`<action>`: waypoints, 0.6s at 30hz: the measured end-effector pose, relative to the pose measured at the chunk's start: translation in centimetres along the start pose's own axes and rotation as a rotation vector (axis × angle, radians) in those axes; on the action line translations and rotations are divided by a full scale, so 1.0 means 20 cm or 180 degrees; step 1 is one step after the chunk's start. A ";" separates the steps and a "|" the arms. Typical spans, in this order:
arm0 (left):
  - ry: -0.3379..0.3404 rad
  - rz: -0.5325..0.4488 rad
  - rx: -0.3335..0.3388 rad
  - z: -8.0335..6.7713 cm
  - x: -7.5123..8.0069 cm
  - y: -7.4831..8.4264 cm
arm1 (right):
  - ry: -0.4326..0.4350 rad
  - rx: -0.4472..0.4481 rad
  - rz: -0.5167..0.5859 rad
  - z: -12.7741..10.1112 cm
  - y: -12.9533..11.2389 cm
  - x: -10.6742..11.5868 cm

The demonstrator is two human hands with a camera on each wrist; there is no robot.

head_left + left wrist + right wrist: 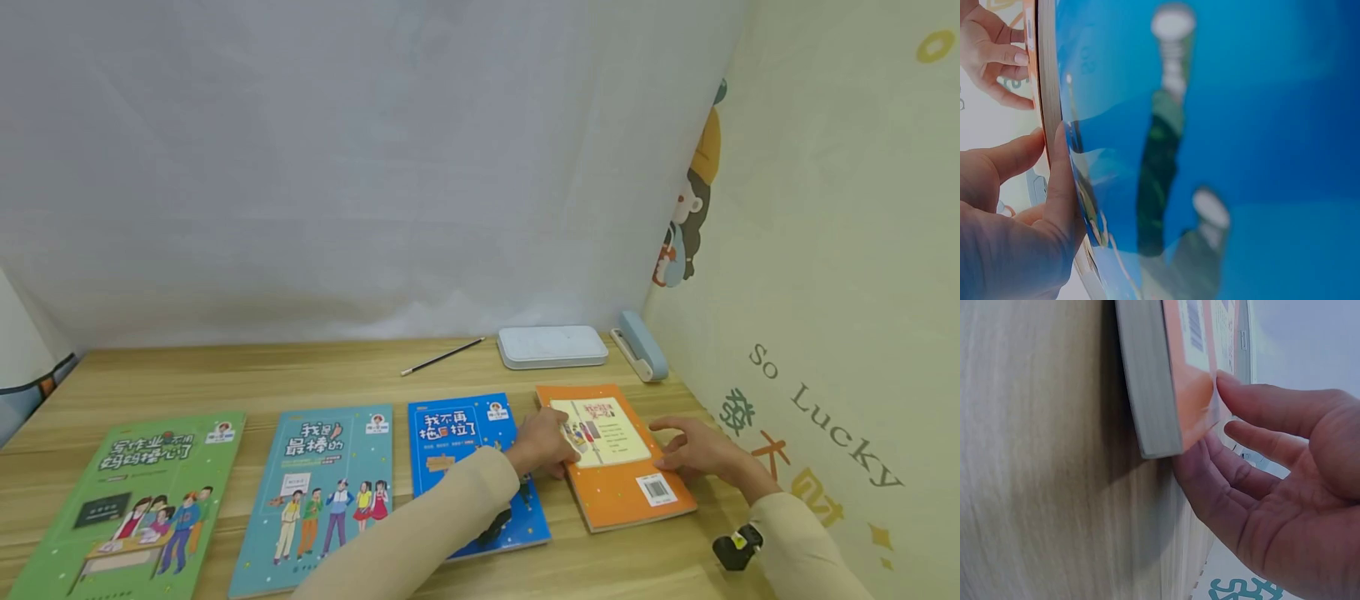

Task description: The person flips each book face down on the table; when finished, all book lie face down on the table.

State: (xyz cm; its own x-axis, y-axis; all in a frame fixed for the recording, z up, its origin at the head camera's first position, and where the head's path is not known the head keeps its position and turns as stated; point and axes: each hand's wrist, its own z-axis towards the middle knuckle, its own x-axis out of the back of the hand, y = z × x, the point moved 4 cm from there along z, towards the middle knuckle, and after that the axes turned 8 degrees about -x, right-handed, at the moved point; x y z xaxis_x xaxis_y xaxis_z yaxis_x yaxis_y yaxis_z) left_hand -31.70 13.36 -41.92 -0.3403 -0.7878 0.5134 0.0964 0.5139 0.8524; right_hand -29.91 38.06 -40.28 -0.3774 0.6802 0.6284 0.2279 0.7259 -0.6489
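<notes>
An orange book (626, 487) lies back cover up on the wooden desk (315, 375), at the right end of a row of books. My left hand (558, 454) reaches over the blue book (457, 433) and touches the orange book's left edge with thumb and forefinger. In the left wrist view the fingertips (1035, 140) press against that edge beside the blue cover (1241, 150). My right hand (675, 450) rests at the book's right edge with straight fingers. The right wrist view shows those fingers (1241, 406) touching the orange book (1185, 375) near its corner.
A teal book (322, 492) and a green book (135, 500) lie further left in the row. Behind them are a black pen (442, 357), a flat white case (552, 346) and a blue stapler (641, 346). A decorated wall (825, 292) closes the right side.
</notes>
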 end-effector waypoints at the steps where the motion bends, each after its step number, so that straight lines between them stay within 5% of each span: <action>1: -0.0010 -0.0002 -0.0006 0.00 0.00 0.00 | -0.0023 0.0007 0.0035 0.00 0.00 0.00; 10: -0.0194 0.0007 -0.0004 0.01 0.01 0.00 | -0.0026 -0.0094 0.0184 0.00 0.02 0.00; 18: -0.0211 -0.0008 -0.0260 0.00 0.09 0.01 | -0.0029 -0.0280 0.0140 -0.02 0.00 0.01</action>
State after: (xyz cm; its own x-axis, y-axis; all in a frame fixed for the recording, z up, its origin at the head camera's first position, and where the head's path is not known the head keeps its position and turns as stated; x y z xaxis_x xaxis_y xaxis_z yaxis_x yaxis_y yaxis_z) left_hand -32.24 12.06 -40.93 -0.4016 -0.7633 0.5060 0.1705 0.4805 0.8602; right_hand -29.60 38.18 -39.96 -0.3735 0.7110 0.5958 0.3224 0.7018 -0.6353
